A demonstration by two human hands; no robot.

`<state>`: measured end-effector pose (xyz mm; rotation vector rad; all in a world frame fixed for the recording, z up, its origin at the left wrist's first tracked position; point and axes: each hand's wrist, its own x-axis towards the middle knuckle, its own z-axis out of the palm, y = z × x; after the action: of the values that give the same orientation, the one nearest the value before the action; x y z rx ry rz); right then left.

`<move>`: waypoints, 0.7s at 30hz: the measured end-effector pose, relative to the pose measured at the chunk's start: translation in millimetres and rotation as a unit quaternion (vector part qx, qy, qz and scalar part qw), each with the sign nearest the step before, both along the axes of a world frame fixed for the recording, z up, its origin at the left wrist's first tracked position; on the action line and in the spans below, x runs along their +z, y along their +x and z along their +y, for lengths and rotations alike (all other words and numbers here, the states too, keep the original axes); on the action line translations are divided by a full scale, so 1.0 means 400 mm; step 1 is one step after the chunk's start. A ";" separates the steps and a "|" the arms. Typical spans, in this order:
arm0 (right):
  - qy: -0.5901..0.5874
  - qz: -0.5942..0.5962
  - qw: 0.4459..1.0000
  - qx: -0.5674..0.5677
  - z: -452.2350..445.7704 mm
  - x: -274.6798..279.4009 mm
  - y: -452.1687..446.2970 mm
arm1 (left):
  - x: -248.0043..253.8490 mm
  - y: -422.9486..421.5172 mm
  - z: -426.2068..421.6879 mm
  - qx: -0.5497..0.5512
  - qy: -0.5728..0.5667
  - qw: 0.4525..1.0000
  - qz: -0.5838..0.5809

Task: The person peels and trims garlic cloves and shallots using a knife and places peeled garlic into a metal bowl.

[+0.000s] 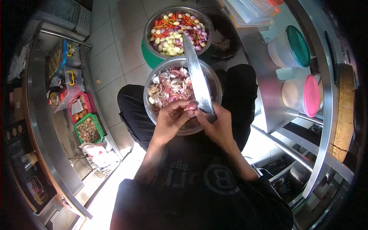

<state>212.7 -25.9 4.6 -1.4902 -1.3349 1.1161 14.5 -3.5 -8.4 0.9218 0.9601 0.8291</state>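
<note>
My left hand (171,118) pinches a small reddish shallot (190,106) above the near side of a metal bowl (148,105). In my right hand (221,124) is a large knife (199,82), its broad blade pointing away from me over the bowl. The right thumb reaches to the shallot, close by the blade's near end. Garlic and shallot skins (170,86) fill the bowl, which sits between my knees. The knife handle is mostly hidden by my fingers.
Beyond it, a second metal bowl (147,32) holds peeled garlic, shallots and red chillies, with something green (148,55) under it. Lidded tubs (278,50) stand on the right shelf. Green (100,128) and pink (89,101) baskets are at left.
</note>
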 end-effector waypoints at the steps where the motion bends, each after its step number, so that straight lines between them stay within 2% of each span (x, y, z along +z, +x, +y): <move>1: 0.014 -0.031 0.999 0.003 0.001 0.006 0.002 | -0.002 0.001 -0.001 0.003 0.009 1.000 0.020; 3: 0.025 -0.061 0.998 0.004 0.002 0.017 0.001 | -0.003 0.001 -0.002 0.004 0.015 0.999 0.041; 5: 0.031 -0.064 0.997 0.001 0.001 0.025 -0.004 | -0.002 0.000 -0.005 -0.026 0.110 0.985 0.130; 9: 0.019 -0.069 0.997 0.003 0.003 0.026 -0.001 | -0.010 -0.006 -0.005 -0.074 0.163 0.969 0.169; 11: 0.047 -0.034 0.998 -0.003 0.003 0.020 -0.005 | 0.004 0.014 -0.013 0.002 0.186 0.967 0.175; 12: 0.048 -0.034 0.998 -0.003 0.003 0.016 -0.005 | 0.005 0.014 -0.016 0.002 0.187 0.967 0.175; 14: 0.049 -0.062 0.997 0.012 -0.004 0.009 -0.002 | 0.002 0.016 -0.026 0.027 0.076 0.993 0.082; 18: 0.042 -0.079 0.996 0.013 -0.009 0.040 -0.008 | 0.015 0.017 -0.024 0.061 0.026 0.997 0.042; 21: 0.102 -0.096 0.990 0.034 -0.013 0.029 -0.009 | 0.012 0.016 -0.029 0.077 -0.004 0.996 0.042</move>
<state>209.1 -31.3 16.3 -1.4375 -1.5929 0.8636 20.9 -15.1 -3.7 0.8900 1.1164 0.9216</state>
